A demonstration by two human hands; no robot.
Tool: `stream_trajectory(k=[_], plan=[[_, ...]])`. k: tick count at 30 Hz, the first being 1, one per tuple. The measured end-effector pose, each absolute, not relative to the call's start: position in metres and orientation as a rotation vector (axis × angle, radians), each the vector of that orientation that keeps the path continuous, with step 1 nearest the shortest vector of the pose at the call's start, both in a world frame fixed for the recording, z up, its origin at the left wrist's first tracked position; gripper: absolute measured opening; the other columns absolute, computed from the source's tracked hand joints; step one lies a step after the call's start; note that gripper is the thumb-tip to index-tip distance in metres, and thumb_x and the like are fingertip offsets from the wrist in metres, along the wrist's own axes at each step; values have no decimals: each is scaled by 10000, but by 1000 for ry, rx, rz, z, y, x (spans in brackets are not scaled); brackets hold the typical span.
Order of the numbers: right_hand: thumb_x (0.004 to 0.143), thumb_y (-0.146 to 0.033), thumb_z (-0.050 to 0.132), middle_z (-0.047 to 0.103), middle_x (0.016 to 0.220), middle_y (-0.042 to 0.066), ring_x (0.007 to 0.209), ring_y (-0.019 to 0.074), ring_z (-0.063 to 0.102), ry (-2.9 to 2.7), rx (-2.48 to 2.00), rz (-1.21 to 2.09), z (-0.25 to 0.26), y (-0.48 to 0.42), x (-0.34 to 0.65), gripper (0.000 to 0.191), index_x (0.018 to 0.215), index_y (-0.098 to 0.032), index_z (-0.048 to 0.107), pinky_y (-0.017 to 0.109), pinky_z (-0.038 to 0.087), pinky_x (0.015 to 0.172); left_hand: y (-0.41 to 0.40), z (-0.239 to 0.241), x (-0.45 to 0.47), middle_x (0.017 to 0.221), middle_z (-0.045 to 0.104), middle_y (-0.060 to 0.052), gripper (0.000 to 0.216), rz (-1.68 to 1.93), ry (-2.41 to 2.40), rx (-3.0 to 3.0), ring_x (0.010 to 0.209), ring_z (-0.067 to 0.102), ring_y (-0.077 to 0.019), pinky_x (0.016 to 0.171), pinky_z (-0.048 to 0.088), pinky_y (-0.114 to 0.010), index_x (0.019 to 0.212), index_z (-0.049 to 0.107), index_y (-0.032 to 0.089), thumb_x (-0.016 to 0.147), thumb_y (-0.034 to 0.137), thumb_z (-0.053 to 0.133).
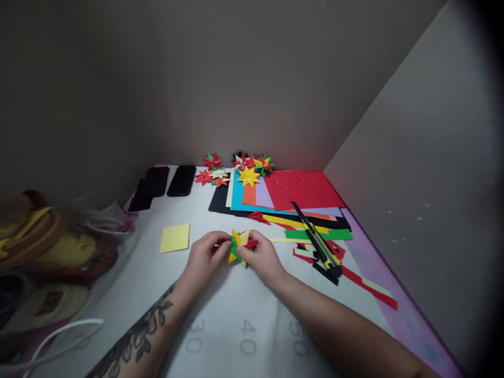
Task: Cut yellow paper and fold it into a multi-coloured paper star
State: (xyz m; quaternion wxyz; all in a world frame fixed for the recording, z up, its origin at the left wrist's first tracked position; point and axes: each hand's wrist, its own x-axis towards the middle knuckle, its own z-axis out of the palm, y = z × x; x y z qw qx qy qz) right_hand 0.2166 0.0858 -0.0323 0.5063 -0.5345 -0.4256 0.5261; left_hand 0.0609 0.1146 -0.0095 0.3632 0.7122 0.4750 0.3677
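Observation:
Between my two hands, above the white sheet, is a folded paper star (235, 248) with green, yellow, cream and red points. My left hand (208, 254) pinches its left edge between thumb and fingers. On the other side, my right hand (264, 258) grips the star near a red point, thumb in front and fingers behind. Part of the star is hidden by the fingertips. A pad of yellow sticky notes (175, 238) lies to the left of my left hand. Right of my right hand, a yellow and black utility knife (318, 241) rests across paper strips.
Finished-looking paper stars (249, 177) lie at the back, beside stacked coloured sheets (303, 189). Green strips (334, 234) and red strips (370, 287) are at right. Two dark phones (181, 180) sit back left. A cap-like item (59, 241) and white cable (63, 328) occupy the left edge.

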Motion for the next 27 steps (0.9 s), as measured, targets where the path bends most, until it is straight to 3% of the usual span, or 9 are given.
stream_trajectory(k=[10,14,18,27], plan=[[702,-194,603,558,695,-36,565,106,492,-1111,-1327,1125,-34,84,216,121,817,-190,562,210,416,521,116,-17,59,963,675,-65,102,1088,1095,1979,894,635,-178,680,531,-258,871,672,200,825,199,581],[712,-197,590,550,692,-32,599,116,498,-1122,-1330,1100,-31,84,216,97,804,-188,560,216,419,547,117,-20,58,946,671,-62,130,1090,1082,2047,893,630,-174,742,523,-284,901,681,212,836,186,572],[717,-187,578,567,714,-25,654,133,523,-1172,-1341,1036,-30,82,216,81,798,-188,568,234,438,610,117,-17,60,992,637,-62,111,1003,1102,1958,883,614,-171,704,522,-269,909,649,205,822,204,581],[724,-179,567,619,783,-6,728,155,583,-1250,-1336,1009,-29,81,217,112,833,-192,586,258,475,676,115,-5,63,894,605,-38,25,850,1143,1822,844,579,-165,687,479,-254,770,600,187,771,181,576]])
